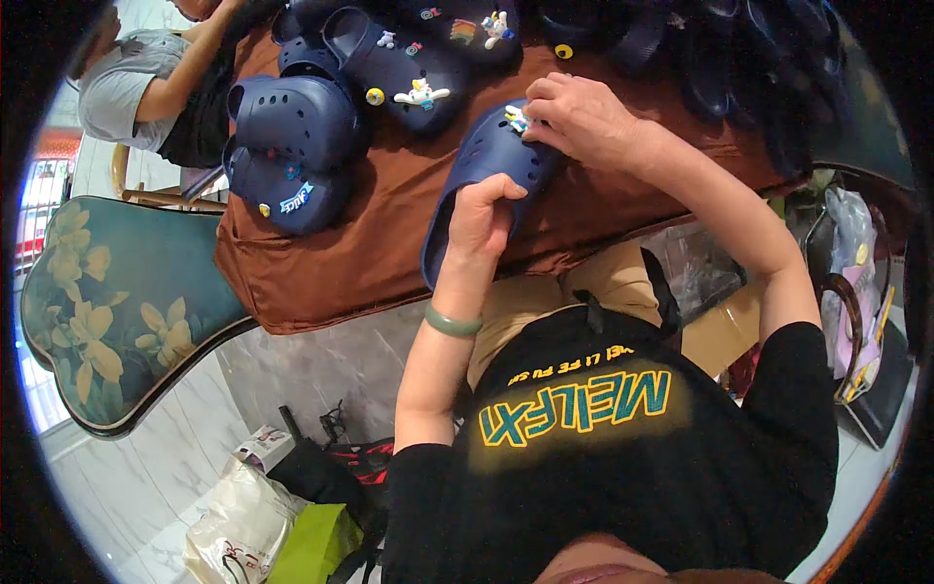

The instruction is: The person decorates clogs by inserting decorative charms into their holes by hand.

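A navy blue clog (479,167) lies at the front edge of a table covered with brown cloth (321,263). My left hand (484,216) grips the clog's heel end from below, a green bangle on its wrist. My right hand (576,117) rests on the clog's toe end, fingers closed on a small white and blue charm (516,119) at one of the holes. More navy clogs (292,146) with small colourful charms (421,95) lie on the cloth further back.
Another person in a grey shirt (131,83) sits at the far left of the table. A dark green cushion with yellow flowers (117,302) stands at the left. Bags (282,526) lie on the tiled floor below, and a handbag (861,321) at the right.
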`<state>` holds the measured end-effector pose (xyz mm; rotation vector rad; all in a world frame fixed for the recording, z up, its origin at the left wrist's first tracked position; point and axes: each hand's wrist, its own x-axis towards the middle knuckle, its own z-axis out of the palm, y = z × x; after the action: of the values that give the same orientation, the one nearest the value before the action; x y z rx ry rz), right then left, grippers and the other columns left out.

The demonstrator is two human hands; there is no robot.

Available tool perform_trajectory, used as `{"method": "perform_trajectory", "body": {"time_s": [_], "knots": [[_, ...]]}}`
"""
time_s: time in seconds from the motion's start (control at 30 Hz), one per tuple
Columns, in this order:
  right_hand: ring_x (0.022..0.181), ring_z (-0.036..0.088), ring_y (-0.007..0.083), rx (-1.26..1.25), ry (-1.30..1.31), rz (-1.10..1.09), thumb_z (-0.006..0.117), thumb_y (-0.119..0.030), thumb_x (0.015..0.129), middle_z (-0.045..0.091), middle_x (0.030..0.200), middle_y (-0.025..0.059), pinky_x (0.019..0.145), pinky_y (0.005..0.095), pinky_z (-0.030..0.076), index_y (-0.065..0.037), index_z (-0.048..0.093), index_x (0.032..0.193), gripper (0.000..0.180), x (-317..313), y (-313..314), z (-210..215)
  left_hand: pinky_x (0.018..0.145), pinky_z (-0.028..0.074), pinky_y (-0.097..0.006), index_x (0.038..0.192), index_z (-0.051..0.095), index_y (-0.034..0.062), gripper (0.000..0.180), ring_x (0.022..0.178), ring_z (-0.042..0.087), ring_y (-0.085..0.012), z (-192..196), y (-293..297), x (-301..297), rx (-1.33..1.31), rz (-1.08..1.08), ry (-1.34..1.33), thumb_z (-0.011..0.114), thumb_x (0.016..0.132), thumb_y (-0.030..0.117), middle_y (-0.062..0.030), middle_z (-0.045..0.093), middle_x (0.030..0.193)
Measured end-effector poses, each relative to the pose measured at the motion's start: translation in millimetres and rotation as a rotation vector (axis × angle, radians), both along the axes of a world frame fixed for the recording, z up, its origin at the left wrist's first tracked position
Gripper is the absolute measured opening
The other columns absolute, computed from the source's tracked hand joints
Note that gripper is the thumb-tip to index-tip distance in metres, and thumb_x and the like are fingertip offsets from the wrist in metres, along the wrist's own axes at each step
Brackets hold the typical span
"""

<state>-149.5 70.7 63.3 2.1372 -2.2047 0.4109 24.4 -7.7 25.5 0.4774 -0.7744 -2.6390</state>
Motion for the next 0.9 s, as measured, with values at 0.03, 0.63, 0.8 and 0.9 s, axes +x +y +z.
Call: {"method": "perform_trajectory", "body": {"time_s": [0.03, 0.63, 0.8, 0.9], "knots": [[0.096, 0.057, 0.0253, -0.015, 0.05, -0.017, 0.067, -0.02, 0.08, 0.06, 0.099, 0.0059, 0.082, 0.0369, 0.048, -0.006, 0.065, 0.089, 0.017, 2, 2, 0, 0.091, 0.046, -0.031, 0.116, 0.052, -0.0028, 0.058, 0.101, 0.057, -0.0224, 0, 0, 1, -0.026, -0.006, 0.012, 0.053, 0.058, -0.01, -0.0098, 0.057, 0.109], [0.093, 0.056, 0.0222, 0.057, 0.013, 0.077, 0.066, -0.017, 0.073, 0.057, 0.089, 0.0046, 0.081, 0.0364, 0.045, -0.009, 0.066, 0.082, 0.012, -6, -2, -6, 0.094, 0.047, -0.038, 0.118, 0.052, -0.0065, 0.054, 0.102, 0.059, -0.0268, 22, -26, -8, 0.06, -0.086, -0.163, 0.055, 0.065, 0.003, -0.0154, 0.06, 0.111], [0.097, 0.056, 0.024, -0.002, 0.023, 0.238, 0.065, -0.006, 0.067, 0.058, 0.098, 0.0041, 0.086, 0.0366, 0.043, -0.006, 0.064, 0.092, 0.025, -25, 15, 1, 0.092, 0.049, -0.041, 0.109, 0.055, -0.0073, 0.048, 0.098, 0.061, -0.028, 9, -29, -8, 0.084, -0.127, -0.107, 0.054, 0.062, 0.002, -0.016, 0.062, 0.105], [0.093, 0.058, 0.0216, 0.2, 0.091, 0.333, 0.067, -0.009, 0.066, 0.059, 0.093, 0.0035, 0.085, 0.0352, 0.043, -0.009, 0.067, 0.088, 0.022, -35, 6, 14, 0.09, 0.049, -0.041, 0.1, 0.057, -0.0078, 0.04, 0.093, 0.062, -0.028, 13, -25, -7, 0.084, -0.125, -0.11, 0.055, 0.062, 0.002, -0.0157, 0.062, 0.1]]}}
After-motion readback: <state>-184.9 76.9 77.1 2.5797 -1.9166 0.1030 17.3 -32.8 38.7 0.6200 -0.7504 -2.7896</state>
